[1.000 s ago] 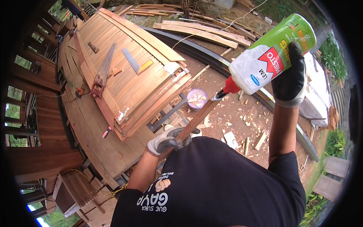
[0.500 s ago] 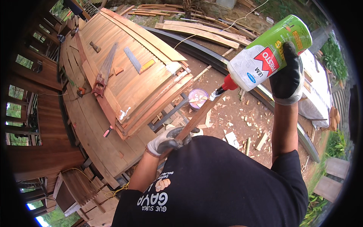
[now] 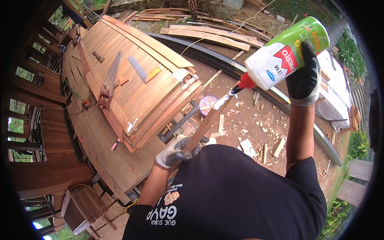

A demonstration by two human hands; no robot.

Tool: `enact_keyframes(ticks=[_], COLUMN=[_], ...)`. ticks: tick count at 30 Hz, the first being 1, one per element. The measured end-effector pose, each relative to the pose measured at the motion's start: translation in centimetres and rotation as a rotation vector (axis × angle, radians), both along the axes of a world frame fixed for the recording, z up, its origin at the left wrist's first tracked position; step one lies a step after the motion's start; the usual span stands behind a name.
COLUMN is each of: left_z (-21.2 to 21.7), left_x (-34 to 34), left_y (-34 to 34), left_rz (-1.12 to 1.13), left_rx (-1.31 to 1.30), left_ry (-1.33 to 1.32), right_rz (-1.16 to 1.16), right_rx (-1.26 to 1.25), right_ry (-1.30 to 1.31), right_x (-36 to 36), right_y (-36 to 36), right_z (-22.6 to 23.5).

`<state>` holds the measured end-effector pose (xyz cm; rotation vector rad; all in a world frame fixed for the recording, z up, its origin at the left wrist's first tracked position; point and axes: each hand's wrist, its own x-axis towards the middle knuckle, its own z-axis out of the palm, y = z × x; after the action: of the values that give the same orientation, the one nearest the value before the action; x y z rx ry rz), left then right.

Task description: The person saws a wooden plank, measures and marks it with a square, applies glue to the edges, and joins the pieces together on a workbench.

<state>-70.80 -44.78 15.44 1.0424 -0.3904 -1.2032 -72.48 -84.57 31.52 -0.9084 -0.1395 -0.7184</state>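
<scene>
A white-and-green glue bottle (image 3: 286,56) is held tilted, its red nozzle touching the far end of a narrow wooden strip (image 3: 204,128) — slanted upward, gripped near its lower end.

The gloved right hand (image 3: 306,80) tilts a white-and-green glue bottle (image 3: 286,54), its red nozzle touching the end of a wooden strip (image 3: 206,124) held by the gloved left hand (image 3: 176,151). A handsaw (image 3: 109,82) lies on stacked planks (image 3: 148,92).

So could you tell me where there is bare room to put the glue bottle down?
The bench planks left of the handsaw are bare. The top board past the ruler is free but sloped. The ground around the small tub is crowded with offcuts.
</scene>
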Motion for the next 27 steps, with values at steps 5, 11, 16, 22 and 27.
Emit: enact_keyframes(ticks=[5,11,16,22,27], left_z=[-0.8,0.4,-0.4,-1.7,-2.6], left_x=[0.0,-0.4,-0.5,-0.5,-0.3], left_y=[0.3,0.1,0.6,1.5,2.8], left_rz=[-0.007,0.041,0.038,0.033,0.148], left_rx=[0.013,0.056,0.028,-0.011,-0.080], left_ry=[0.021,0.005,-0.016,0.047,0.069], right_rz=[-0.052,-0.194,-0.194,-0.176,-0.279], right_rx=[0.024,-0.152,-0.052,-0.067,-0.067], right_ry=[0.035,0.017,0.062,0.029,0.089], right_x=[0.0,0.0,0.0,0.1,0.6], right_y=[-0.8,-2.1,-0.4,-1.2,-3.6], right_z=[0.1,-0.7,0.8,0.4,-0.6])
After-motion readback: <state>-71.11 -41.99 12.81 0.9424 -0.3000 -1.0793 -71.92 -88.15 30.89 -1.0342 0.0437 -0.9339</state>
